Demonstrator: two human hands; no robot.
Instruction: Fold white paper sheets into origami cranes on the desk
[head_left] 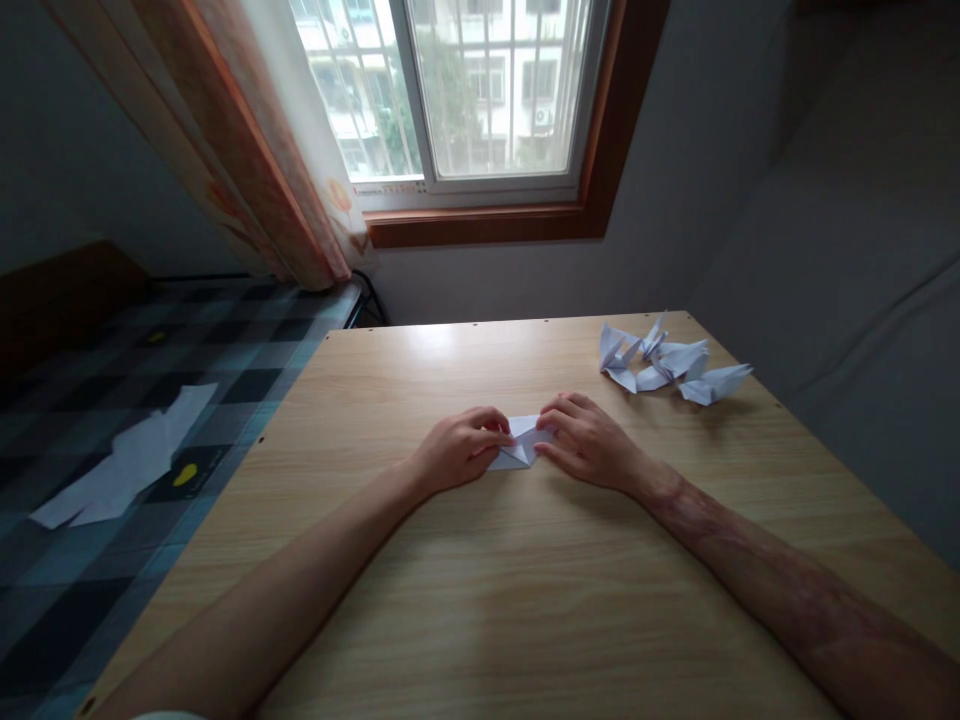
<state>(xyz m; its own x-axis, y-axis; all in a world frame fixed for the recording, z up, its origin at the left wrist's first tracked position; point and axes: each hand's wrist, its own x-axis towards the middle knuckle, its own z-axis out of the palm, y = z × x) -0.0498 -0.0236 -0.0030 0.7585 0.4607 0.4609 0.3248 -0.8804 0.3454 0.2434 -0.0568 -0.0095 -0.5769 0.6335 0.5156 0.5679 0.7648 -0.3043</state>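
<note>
A small folded sheet of white paper [520, 452] lies on the wooden table [450, 600], with creases and a raised flap showing between my hands. My left hand [463, 447] is closed on its left side, thumb and fingers pinching the paper. On the right side, my right hand [589, 440] grips the paper's edge, thumb below and fingers above. Parts of the paper are hidden under the fingers of both hands.
Several folded white paper cranes [660, 360] stand at the table's far right. Left of the table, loose white paper [135, 460] lies on a checked bed cover [247, 320]. A window [495, 90] and a curtain [277, 150] are behind the table.
</note>
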